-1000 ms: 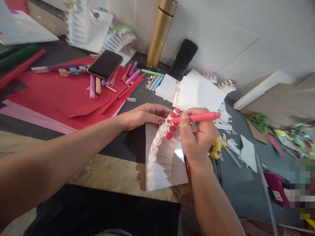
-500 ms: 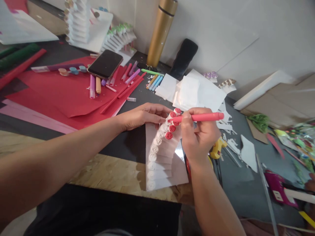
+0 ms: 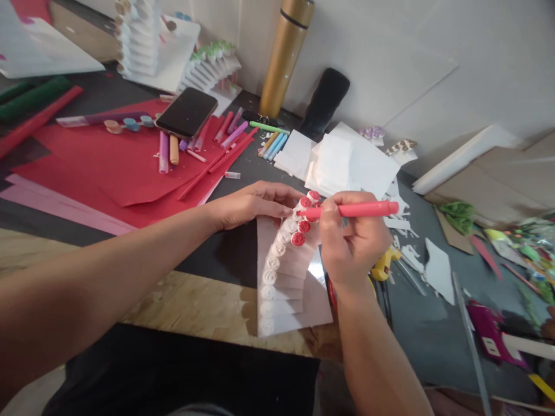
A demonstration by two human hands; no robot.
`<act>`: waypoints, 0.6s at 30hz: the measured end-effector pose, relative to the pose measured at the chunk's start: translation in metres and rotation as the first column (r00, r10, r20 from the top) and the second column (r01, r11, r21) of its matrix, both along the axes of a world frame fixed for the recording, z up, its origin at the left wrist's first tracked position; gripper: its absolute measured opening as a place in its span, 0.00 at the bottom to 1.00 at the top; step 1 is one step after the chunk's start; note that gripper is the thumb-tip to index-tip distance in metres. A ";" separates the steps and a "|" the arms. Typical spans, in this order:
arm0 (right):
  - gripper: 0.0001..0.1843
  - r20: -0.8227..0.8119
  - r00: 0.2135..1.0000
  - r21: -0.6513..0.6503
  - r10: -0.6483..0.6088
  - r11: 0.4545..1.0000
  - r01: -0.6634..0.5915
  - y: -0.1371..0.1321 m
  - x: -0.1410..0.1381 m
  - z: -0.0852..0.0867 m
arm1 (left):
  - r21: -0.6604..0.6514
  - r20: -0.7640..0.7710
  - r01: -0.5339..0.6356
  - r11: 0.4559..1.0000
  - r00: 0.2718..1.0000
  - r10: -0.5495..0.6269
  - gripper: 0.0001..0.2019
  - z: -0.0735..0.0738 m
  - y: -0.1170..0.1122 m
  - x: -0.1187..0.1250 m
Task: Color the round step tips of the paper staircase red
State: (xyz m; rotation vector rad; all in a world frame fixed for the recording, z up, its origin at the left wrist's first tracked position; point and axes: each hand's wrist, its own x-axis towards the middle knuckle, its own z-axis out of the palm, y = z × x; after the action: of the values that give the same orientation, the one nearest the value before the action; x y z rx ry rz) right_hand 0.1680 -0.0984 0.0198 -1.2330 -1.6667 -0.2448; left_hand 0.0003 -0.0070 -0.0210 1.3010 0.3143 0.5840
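A curved paper staircase model (image 3: 289, 280) stands on a white board (image 3: 318, 315) at the table's front edge. White rosettes (image 3: 272, 263) run along its left side, and several rosettes (image 3: 298, 238) near its far end are coloured red. In my right hand (image 3: 353, 242) is a red felt-tip pen (image 3: 364, 209), its tip on a rosette at the far end. My left hand (image 3: 251, 203) grips the far left side of the staircase, with the thumb by the pen tip. Its other fingertips are hidden behind the model.
Red paper sheets (image 3: 113, 167) and a phone (image 3: 186, 112) lie at left among markers. A gold flask (image 3: 284, 58) stands by the wall. White paper pieces (image 3: 333, 162) lie behind the model. At right are a yellow glue gun (image 3: 385, 263) and a purple tool (image 3: 496, 335).
The red pen and my right hand have shifted very slightly to the right, with the tip still at the rosette. My left hand keeps its place on the model.
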 end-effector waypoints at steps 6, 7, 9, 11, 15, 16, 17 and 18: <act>0.02 0.038 0.999 -0.030 0.005 1.000 -0.003 -0.001 -0.002 0.000 | 0.018 -0.008 -0.011 1.000 1.000 0.011 0.19 0.000 0.001 0.000; 0.02 0.041 0.999 -0.028 0.003 1.000 -0.002 0.000 -0.002 0.000 | 0.016 -0.010 -0.011 1.000 1.000 0.012 0.19 0.000 0.000 0.000; 0.03 0.042 0.999 -0.015 -0.003 1.000 0.004 0.000 -0.002 0.000 | 0.011 -0.009 -0.009 1.000 1.000 0.009 0.19 0.000 0.000 0.000; 0.03 0.042 0.999 -0.010 0.001 1.000 0.000 0.000 -0.002 0.001 | 0.010 -0.007 -0.006 1.000 1.000 0.006 0.19 0.001 0.000 0.000; 0.02 0.045 0.999 -0.020 0.008 1.000 -0.007 -0.001 -0.002 0.001 | 0.024 -0.005 -0.008 1.000 1.000 0.008 0.19 0.001 0.000 0.000; 0.02 0.042 0.999 -0.023 0.002 1.000 -0.001 -0.001 -0.002 0.001 | 0.024 -0.005 -0.008 1.000 1.000 0.008 0.19 0.001 0.000 0.000; 0.02 0.038 0.999 -0.027 -0.006 1.000 0.007 -0.001 -0.001 0.002 | 0.022 -0.005 -0.008 1.000 1.000 0.008 0.20 0.001 0.000 0.000; 0.03 0.035 0.999 -0.032 -0.011 0.999 0.012 -0.001 -0.001 0.002 | 0.020 -0.005 -0.007 1.000 1.000 0.007 0.20 0.000 0.000 -0.001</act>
State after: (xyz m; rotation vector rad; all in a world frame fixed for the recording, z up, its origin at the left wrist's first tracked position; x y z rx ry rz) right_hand 0.1668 -0.0995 0.0215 -1.2697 -1.6997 -0.2487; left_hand -0.0002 -0.0067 -0.0206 1.3216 0.3185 0.5912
